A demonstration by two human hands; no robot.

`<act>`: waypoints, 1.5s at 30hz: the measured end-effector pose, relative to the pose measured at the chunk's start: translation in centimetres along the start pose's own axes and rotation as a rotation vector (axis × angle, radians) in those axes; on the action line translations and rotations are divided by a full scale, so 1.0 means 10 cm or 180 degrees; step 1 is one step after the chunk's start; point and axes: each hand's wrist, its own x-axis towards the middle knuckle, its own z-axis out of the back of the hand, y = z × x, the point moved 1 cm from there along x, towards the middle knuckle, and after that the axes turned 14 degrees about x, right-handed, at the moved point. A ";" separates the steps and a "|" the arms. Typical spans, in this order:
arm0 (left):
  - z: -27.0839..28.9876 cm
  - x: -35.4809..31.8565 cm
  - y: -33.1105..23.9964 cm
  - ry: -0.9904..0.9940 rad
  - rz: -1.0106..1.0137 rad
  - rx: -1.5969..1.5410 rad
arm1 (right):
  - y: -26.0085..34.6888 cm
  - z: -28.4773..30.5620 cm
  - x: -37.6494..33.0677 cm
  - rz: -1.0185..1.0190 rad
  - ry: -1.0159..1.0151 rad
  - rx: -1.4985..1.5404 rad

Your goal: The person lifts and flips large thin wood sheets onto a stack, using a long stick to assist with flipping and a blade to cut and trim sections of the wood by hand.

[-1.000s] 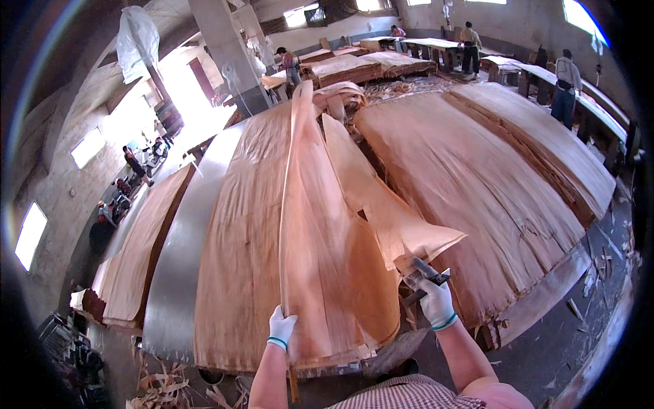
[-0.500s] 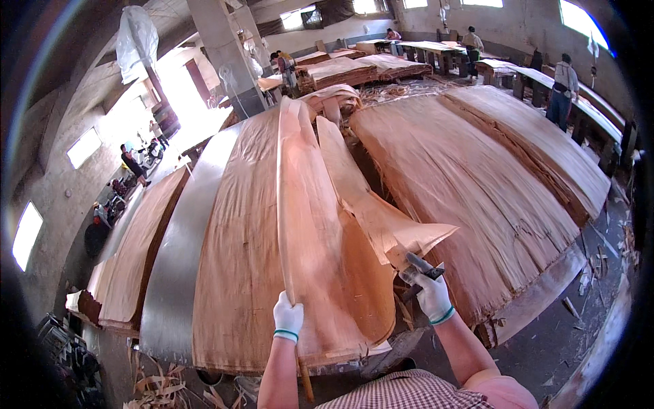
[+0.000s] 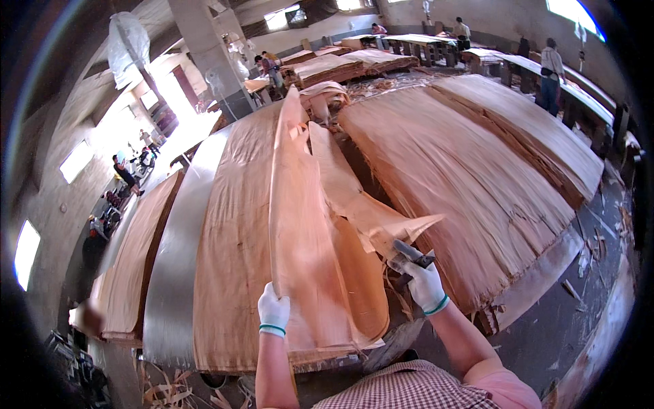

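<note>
My left hand point(image 3: 274, 309), in a white glove with a green cuff, is closed on the near left edge of a long, thin wood veneer sheet point(image 3: 300, 225). That sheet lies loosely over a broad veneer stack point(image 3: 231, 252), its left edge raised. Below the left wrist shows a bit of something yellowish and thin. My right hand point(image 3: 428, 288), gloved likewise, is wrapped round a dark flat-bladed hand tool point(image 3: 411, 252); its exact kind is unclear. Just beyond the tool, a crumpled veneer strip point(image 3: 388, 217) juts rightward over the gap between stacks.
Another wide veneer stack point(image 3: 463, 184) stands to the right. A bare metal-looking surface point(image 3: 180, 273) and a further stack point(image 3: 133, 279) lie left. Veneer scraps point(image 3: 167, 392) litter the floor. Several people work in the distance, one point(image 3: 550, 75) at far right; a pillar point(image 3: 204, 48) rises behind.
My left hand has shifted slightly left and up with the sheet's edge. A ragged opening now shows near the sheet's far end. The right hand still grips the tool; the whole view has shifted somewhat.
</note>
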 end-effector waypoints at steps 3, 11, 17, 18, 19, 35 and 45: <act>0.10 -0.04 -0.04 -0.0105 -0.0106 0.0106 | 0.08 -0.10 0.00 -0.0015 0.0107 0.0058; 0.00 -0.09 -0.76 -0.0219 -0.0371 0.0395 | 0.66 0.07 0.10 -0.0038 0.0273 0.0165; -0.12 -0.33 -1.77 -0.0548 -0.0400 0.0719 | 1.43 0.51 0.29 -0.0050 0.0650 0.0262; -0.16 -0.40 -1.98 -0.0553 -0.0409 0.0660 | 1.60 0.59 0.32 -0.0006 0.0679 0.0252; -0.18 -0.46 -2.20 -0.0560 -0.0417 0.0602 | 1.77 0.66 0.34 0.0037 0.0708 0.0242; -0.87 -0.58 -4.47 -0.0644 -0.0598 0.0772 | 4.06 1.65 0.65 0.0879 0.0535 0.0429; -1.60 -0.96 -6.16 -0.0387 -0.0400 0.0713 | 5.39 2.67 0.57 0.1003 0.0299 0.0471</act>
